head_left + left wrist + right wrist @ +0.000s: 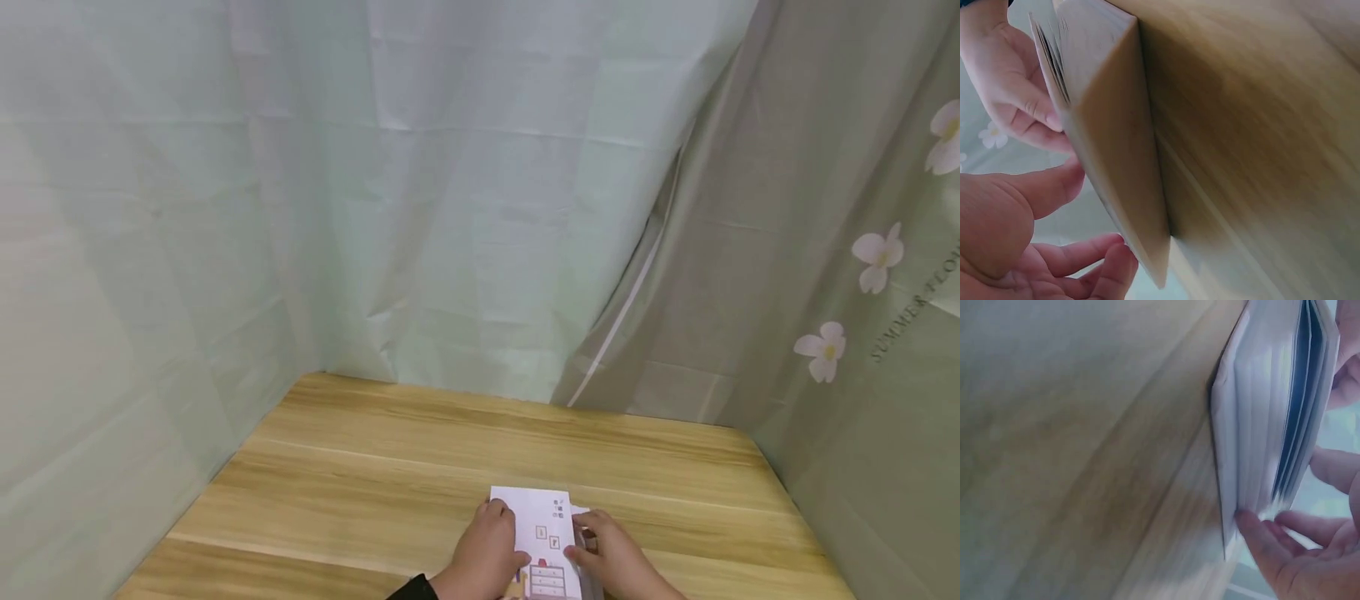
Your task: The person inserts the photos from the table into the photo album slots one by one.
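A white booklet [542, 537] lies on the wooden surface [420, 467], at its near edge. The left hand [486, 554] holds the booklet's left side with curled fingers; the right hand [609, 557] pinches its right-side pages.

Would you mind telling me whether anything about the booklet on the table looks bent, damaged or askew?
Nothing stands out: the booklet lies flat on the wooden table, held by the left hand and right hand.
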Tool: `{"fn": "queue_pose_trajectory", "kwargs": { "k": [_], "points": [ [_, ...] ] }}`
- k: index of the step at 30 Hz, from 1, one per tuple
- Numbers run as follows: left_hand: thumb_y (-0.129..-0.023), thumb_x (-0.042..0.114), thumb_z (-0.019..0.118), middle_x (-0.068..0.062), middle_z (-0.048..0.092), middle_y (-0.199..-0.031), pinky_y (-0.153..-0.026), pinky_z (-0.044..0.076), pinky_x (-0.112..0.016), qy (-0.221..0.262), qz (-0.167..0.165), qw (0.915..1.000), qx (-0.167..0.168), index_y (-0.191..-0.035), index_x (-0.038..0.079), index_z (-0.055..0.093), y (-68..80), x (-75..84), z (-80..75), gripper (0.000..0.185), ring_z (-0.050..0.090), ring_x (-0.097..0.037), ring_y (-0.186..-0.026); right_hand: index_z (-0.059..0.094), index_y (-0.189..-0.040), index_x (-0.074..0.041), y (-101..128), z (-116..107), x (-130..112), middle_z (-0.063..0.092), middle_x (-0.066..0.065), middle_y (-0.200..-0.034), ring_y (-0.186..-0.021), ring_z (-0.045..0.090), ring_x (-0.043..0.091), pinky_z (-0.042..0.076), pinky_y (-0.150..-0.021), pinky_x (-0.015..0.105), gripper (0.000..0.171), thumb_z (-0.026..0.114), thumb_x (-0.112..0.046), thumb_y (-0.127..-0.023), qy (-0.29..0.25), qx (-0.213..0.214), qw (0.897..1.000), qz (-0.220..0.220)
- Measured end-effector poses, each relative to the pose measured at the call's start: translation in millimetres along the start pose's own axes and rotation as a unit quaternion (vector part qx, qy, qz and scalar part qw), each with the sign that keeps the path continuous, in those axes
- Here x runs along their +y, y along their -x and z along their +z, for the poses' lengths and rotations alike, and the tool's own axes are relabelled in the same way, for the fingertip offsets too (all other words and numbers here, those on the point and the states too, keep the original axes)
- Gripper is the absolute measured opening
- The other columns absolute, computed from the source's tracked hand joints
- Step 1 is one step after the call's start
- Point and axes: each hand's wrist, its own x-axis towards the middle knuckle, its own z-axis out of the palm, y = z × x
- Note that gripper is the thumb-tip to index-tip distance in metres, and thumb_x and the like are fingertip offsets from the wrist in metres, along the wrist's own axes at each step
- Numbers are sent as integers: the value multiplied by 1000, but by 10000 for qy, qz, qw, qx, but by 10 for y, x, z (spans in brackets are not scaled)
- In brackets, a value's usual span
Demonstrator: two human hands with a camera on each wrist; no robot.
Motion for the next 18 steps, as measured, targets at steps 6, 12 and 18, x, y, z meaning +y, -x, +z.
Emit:
{"fn": "queue_pose_trajectory", "kwargs": {
  "k": [6, 12, 18],
  "points": [
    [-73, 24, 89, -14, 57, -110, -90, 52, -38, 569, 43, 9982, 185, -104, -12, 67, 24, -32, -15, 52, 55, -29, -103, 64, -120, 6, 67, 43, -56, 59, 30, -117, -109, 58, 50, 45, -92, 64, 53, 86, -14, -76, 942, 225, 9949, 285],
    [-73, 17, 89, -19, 60, -113, -92, 50, -49, 1329, -74, 9909, 213, -113, -12, 65, 20, -155, -39, 55, 58, -36, -106, 64, -118, 8, 115, 65, -81, 59, 31, -114, -106, 59, 49, 45, -90, 64, 51, 85, -8, -75, 736, -20, 9960, 503],
    [-73, 9, 85, 2, 66, -83, -71, 51, -33, 2647, -283, 9638, -174, -100, 5, 70, -5, -337, -30, 31, 60, -13, -77, 66, -116, 11, 105, 94, -63, 61, 30, -111, -104, 61, 48, 48, -88, 62, 49, 85, -9, -76, 713, -49, 9965, 426]
  ]
}}
